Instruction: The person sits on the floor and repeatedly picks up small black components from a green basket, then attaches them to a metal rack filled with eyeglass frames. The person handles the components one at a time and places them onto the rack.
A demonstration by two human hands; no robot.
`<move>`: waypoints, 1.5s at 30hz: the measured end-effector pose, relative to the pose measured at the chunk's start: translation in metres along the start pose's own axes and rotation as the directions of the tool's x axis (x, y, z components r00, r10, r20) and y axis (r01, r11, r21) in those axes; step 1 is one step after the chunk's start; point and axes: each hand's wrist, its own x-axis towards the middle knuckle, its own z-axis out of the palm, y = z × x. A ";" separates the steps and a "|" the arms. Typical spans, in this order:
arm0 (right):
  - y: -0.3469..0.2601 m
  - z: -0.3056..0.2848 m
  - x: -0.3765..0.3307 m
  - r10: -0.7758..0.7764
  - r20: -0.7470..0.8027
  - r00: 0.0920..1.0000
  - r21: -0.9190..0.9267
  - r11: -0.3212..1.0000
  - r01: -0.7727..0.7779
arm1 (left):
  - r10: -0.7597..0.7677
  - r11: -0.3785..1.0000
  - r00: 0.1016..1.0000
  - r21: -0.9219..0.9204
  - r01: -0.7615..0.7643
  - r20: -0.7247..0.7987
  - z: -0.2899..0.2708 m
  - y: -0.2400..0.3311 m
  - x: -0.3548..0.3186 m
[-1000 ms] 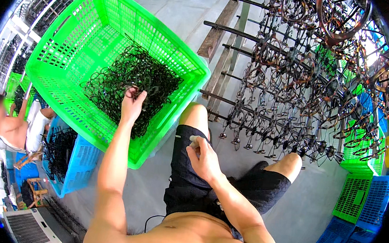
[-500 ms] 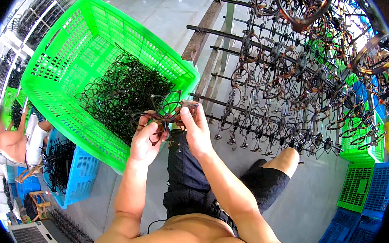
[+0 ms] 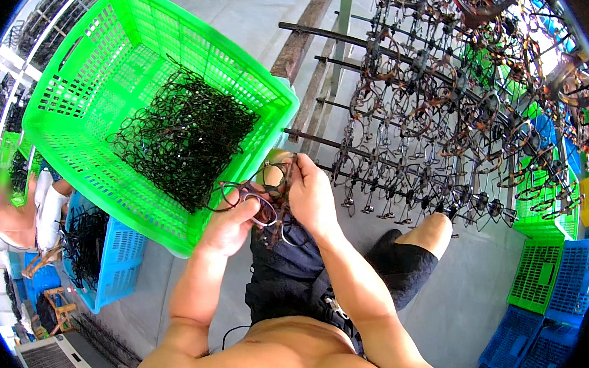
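Several dark eyeglass frames (image 3: 267, 213) are bunched between my two hands, beside the near right corner of the basket. My left hand (image 3: 230, 222) grips them from the left, thumb laid over a rim. From the right, my right hand (image 3: 313, 196) pinches the bunch with thumb and forefinger. How many frames each hand holds cannot be made out. A large green plastic basket (image 3: 154, 224) stands tilted at front left. Inside it lies a tangled heap of dark eyeglass frames (image 3: 179, 139).
To the right, a rack with dark rods (image 3: 335, 37) carries rows of hanging eyeglass frames (image 3: 377, 114). A blue basket (image 3: 120, 260) with dark pieces stands at left, near a seated person (image 3: 15, 219). Green (image 3: 537, 272) and blue crates (image 3: 575, 279) are stacked far right.
Both hands have drawn slightly apart, and the bunch of eyeglass frames now hangs lower, over my leg. My left hand has come lower. The view has shifted a little.
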 end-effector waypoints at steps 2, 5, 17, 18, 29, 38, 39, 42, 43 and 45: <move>-0.011 -0.007 -0.003 0.058 -0.028 0.998 -0.042 0.997 -0.060 | 0.030 0.996 0.990 -0.082 -0.042 -0.136 0.030 -0.003 0.006; -0.005 -0.009 -0.005 0.014 -0.087 0.996 -0.086 0.996 -0.021 | 0.070 0.976 0.954 -0.176 -0.126 -0.291 0.050 -0.012 0.014; 0.025 -0.067 -0.038 0.076 -0.077 0.994 0.052 0.996 -0.072 | 0.068 0.957 0.995 -0.285 -0.046 0.067 0.006 -0.011 0.020; 0.025 -0.075 -0.041 -0.021 -0.047 0.999 -0.170 0.985 0.012 | -0.016 0.979 0.995 -0.202 0.037 0.102 0.022 -0.010 0.016; 0.034 -0.120 -0.096 -0.154 0.248 0.956 -0.454 0.854 0.255 | -0.623 0.766 0.767 0.083 0.638 -0.153 0.138 -0.003 0.010; 0.077 -0.130 -0.122 0.038 0.441 0.897 0.623 0.706 -0.337 | -0.618 0.746 0.691 0.003 0.666 0.375 0.094 -0.031 0.041; 0.076 -0.131 -0.121 0.102 0.345 0.933 0.617 0.725 -0.307 | -0.563 0.809 0.787 -0.028 0.587 0.253 0.091 -0.043 0.043; 0.075 -0.131 -0.111 0.145 0.112 0.983 0.674 0.716 -0.183 | -0.355 0.935 0.934 0.019 0.355 -0.032 0.106 -0.048 0.039; 0.077 -0.126 -0.110 0.149 0.015 0.989 0.689 0.715 -0.118 | -0.317 0.948 0.947 0.026 0.318 -0.055 0.099 -0.051 0.034; 0.071 -0.132 -0.105 0.174 -0.232 0.957 0.690 0.723 0.036 | -0.276 0.961 0.959 0.008 0.278 -0.067 0.096 -0.049 0.030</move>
